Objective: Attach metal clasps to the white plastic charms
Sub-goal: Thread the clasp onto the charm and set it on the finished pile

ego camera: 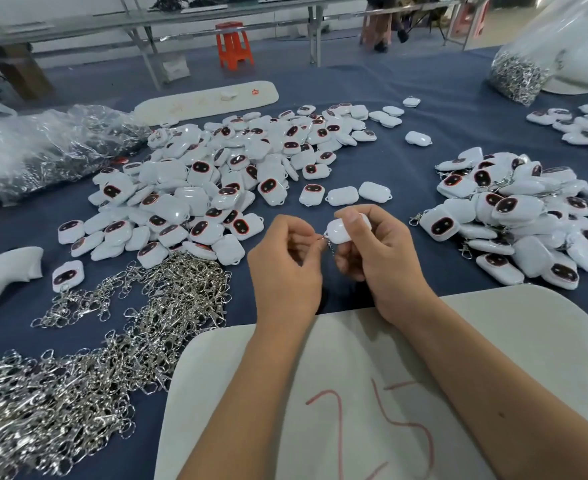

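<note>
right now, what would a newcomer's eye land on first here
First, the two hands at centre: the right hand grips a white plastic charm while the left hand pinches a small metal clasp at its loop. Then the heap of silver clasps lower left and the charm piles behind.

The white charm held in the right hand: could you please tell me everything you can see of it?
The white charm is a small rounded piece of glossy plastic, its plain white side towards the camera; no dark face shows. The right hand pinches it, thumb on top, above the blue cloth in front of the person. It is tilted, a small loop at its lower left corner. There a silvery metal clasp meets it, pinched by the left hand; whether it is already hooked on cannot be told.
</note>
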Demonstrator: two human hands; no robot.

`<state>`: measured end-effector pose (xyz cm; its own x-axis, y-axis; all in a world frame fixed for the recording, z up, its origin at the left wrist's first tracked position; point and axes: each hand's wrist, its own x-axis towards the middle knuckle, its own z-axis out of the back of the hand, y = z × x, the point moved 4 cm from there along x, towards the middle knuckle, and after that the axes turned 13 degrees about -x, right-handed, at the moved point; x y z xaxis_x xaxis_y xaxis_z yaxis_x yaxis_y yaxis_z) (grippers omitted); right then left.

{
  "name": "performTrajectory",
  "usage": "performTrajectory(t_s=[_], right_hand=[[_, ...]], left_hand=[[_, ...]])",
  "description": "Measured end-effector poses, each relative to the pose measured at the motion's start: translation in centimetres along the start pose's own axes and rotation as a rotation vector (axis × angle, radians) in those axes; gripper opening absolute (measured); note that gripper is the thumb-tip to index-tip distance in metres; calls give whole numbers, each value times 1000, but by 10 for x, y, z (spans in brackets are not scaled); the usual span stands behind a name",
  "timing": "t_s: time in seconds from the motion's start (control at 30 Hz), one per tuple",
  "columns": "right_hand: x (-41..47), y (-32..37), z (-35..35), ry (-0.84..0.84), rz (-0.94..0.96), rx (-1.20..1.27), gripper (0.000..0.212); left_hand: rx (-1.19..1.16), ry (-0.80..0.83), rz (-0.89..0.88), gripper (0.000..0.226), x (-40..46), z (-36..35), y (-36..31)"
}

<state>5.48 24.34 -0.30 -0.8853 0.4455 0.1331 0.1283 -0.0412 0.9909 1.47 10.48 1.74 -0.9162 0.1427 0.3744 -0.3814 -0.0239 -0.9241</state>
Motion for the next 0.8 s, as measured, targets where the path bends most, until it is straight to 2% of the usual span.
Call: performTrajectory(t_s=[0.1, 0.23, 0.4, 0.47, 0.53, 0.67, 0.8], right_hand=[[1, 1, 0, 34, 3, 63, 24], [1, 3, 1, 55, 8, 102, 24], [0, 4, 0, 78, -4, 141, 21], [0, 4, -1, 89, -6, 150, 21], [1, 4, -1, 101, -6, 140, 21], [1, 2, -2, 120, 15, 83, 16], [-1, 1, -3, 74, 104, -127, 11]], left_hand=[[-339, -16, 219, 16, 2, -5, 12], [-461, 63, 353, 19, 1, -12, 21], [-579, 53, 412, 17, -1, -15, 23], [-412, 6, 301, 18, 1, -10, 20], [-145, -16, 122, 16, 4, -3, 13], [228, 9, -207, 11, 4, 1, -6], [440, 44, -296, 8, 5, 0, -9]])
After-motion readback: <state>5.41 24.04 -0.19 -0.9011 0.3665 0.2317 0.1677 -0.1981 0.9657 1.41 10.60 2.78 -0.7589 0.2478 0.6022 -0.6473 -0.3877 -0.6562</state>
